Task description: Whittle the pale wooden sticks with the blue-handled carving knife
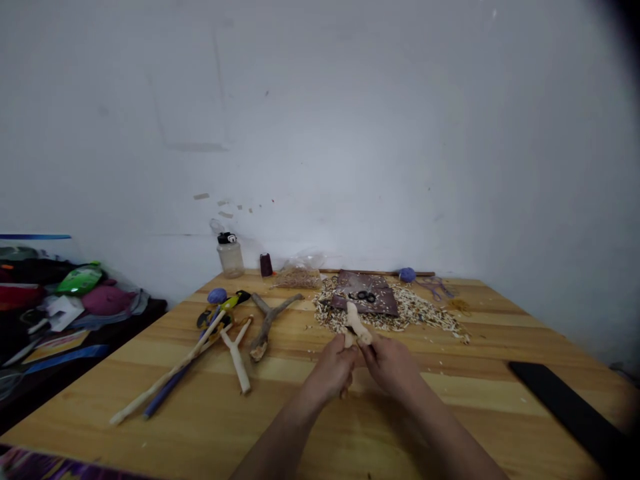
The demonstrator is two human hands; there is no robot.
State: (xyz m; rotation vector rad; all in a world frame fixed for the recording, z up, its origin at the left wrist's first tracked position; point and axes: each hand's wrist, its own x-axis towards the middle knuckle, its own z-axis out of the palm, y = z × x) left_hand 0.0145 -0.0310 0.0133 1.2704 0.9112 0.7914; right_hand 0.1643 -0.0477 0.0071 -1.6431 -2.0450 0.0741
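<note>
Over the front middle of the table, my left hand (334, 371) and my right hand (393, 363) come together, both closed around a pale, peeled forked stick (356, 323). One branch of it points away from me, and a stub lies above my right hand. A small dark shape shows against the wood between the hands; whether it is a blade or a shadow, I cannot tell. Just beyond, a dark brown leather-like sheet (387, 303) bears a black-handled tool (363, 296) with ring-shaped grips. Wood shavings (415, 310) lie thickly around the sheet.
To the left lie a peeled Y-shaped stick (237, 360), a bark-covered forked branch (269, 323), a long pale stick (165, 380) and a purple stick (170, 393). A clear bottle (231, 259) and thread spool (266, 265) stand at the back. A black flat strip (560, 403) lies right.
</note>
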